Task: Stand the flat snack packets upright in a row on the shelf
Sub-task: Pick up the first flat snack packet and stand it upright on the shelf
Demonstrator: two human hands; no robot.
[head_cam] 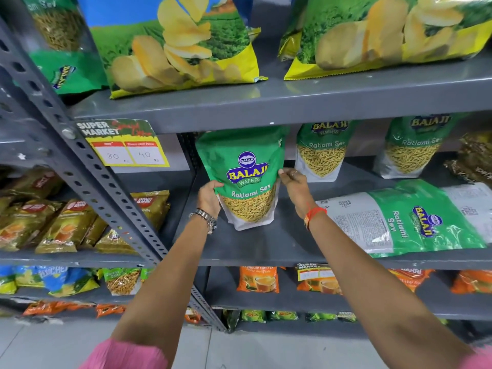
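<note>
A green Ratlami Sev packet (246, 177) stands upright at the left end of the grey middle shelf (279, 243). My left hand (210, 197) grips its left edge and my right hand (292, 185) pinches its right edge. Behind it, further right, two more green packets stand upright, one (322, 153) near my right hand and one (410, 147) beyond it. A stack of green packets (410, 222) lies flat at the right of the same shelf; how many it holds I cannot tell.
A slotted grey upright post (87, 161) with a yellow price tag (127, 147) borders the shelf on the left. Big chip bags (175, 46) stand on the shelf above. Brown tea packets (53, 225) fill the left bay, orange packets (258, 279) the shelf below.
</note>
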